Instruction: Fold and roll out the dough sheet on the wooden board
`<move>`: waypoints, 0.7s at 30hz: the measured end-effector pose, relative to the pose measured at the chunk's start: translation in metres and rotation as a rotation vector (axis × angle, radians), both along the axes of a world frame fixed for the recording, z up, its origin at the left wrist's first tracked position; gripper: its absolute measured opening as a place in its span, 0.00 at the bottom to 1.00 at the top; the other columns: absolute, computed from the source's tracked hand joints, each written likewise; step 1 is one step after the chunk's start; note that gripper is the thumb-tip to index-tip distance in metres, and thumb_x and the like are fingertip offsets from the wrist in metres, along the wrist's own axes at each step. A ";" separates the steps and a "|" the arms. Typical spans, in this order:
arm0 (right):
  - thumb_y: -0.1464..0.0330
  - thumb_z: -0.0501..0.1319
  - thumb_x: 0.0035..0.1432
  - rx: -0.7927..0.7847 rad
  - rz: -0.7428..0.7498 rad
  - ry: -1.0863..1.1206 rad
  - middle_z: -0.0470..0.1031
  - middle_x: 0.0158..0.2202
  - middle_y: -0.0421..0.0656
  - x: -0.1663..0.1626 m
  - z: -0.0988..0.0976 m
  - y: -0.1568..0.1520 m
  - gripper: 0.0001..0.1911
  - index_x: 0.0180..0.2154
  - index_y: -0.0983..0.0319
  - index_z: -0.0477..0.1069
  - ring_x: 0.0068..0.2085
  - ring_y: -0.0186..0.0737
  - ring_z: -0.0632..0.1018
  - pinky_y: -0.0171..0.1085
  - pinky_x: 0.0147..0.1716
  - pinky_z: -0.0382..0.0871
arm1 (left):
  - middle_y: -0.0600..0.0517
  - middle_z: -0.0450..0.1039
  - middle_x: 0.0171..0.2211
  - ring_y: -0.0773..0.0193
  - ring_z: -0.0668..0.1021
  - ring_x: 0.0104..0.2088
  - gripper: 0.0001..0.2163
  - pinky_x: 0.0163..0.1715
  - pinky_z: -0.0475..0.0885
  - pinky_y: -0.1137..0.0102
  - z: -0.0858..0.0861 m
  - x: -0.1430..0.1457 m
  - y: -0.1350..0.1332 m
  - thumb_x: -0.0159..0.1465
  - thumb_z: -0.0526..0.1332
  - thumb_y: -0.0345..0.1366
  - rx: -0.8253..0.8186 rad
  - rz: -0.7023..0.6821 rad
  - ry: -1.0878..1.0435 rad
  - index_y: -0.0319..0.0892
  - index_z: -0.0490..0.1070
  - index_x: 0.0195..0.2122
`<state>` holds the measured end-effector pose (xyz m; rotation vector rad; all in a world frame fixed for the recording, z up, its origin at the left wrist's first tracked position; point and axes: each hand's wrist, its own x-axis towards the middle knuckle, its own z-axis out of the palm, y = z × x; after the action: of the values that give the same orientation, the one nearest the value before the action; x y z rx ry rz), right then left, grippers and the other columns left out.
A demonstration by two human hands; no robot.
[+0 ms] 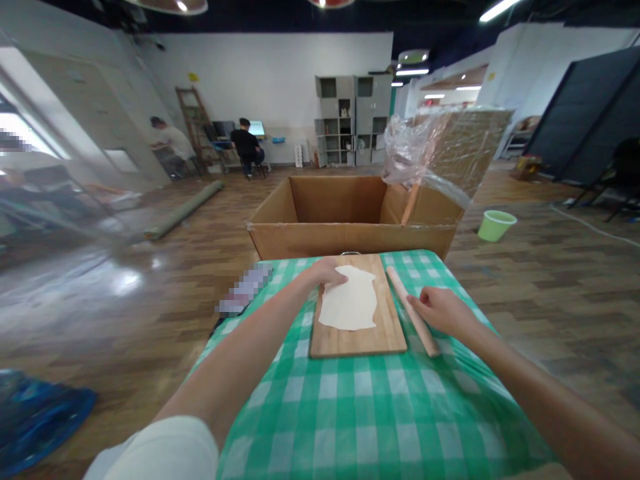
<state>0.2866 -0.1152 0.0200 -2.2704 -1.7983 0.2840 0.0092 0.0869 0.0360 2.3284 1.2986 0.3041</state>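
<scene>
Green-and-white checked cloth covers the surface in front of you, and on its far half lies a wooden board. Flat on that board rests a pale, dough-like sheet with wavy edges, bare wood showing around most of it. Your left hand is at the sheet's far left corner, its fingers over the edge; you cannot tell from this view whether they pinch it or only press on it. To the right of the board, and apart from its near right corner, a wooden rolling pin lies at a slant on the cloth. Your right hand is at the pin's right side with its fingers curled in, the fingertips at the wood; whether they grip it you cannot tell. Left of the board, a blurred flat object sits by the surface's left edge. Beyond the far edge stands an open cardboard box, with a light green bucket on the floor to its right.
</scene>
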 end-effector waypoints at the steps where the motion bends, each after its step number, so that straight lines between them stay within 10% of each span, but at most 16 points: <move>1: 0.49 0.54 0.68 0.064 0.023 0.029 0.80 0.31 0.49 -0.001 0.003 0.009 0.25 0.33 0.61 0.75 0.34 0.49 0.79 0.40 0.30 0.61 | 0.48 0.83 0.39 0.53 0.82 0.39 0.14 0.38 0.72 0.69 0.000 0.000 -0.001 0.55 0.72 0.41 0.006 -0.016 -0.034 0.40 0.81 0.39; 7: 0.53 0.71 0.55 0.379 0.361 0.486 0.78 0.57 0.53 -0.032 0.015 0.086 0.33 0.58 0.61 0.73 0.57 0.55 0.77 0.47 0.53 0.71 | 0.50 0.81 0.39 0.59 0.79 0.39 0.13 0.37 0.70 0.71 0.000 0.002 -0.023 0.64 0.64 0.45 0.073 -0.068 -0.328 0.41 0.79 0.43; 12: 0.48 0.71 0.54 0.031 0.563 0.944 0.84 0.45 0.46 -0.064 0.010 0.129 0.32 0.52 0.63 0.78 0.42 0.48 0.82 0.41 0.39 0.76 | 0.50 0.79 0.33 0.63 0.77 0.30 0.20 0.29 0.68 0.72 -0.011 -0.007 -0.042 0.63 0.66 0.51 -0.153 0.007 -0.809 0.39 0.78 0.45; 21: 0.47 0.70 0.55 -0.197 0.383 1.101 0.84 0.38 0.47 -0.060 -0.008 0.120 0.28 0.43 0.64 0.80 0.30 0.41 0.81 0.34 0.26 0.72 | 0.49 0.79 0.32 0.62 0.78 0.32 0.21 0.30 0.69 0.72 -0.039 -0.016 -0.054 0.63 0.65 0.55 -0.334 0.165 -0.970 0.39 0.77 0.38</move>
<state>0.2267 0.0048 0.0122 -1.2934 -1.5225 1.4697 -0.0071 0.0334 -0.0032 1.4463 0.9219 1.0223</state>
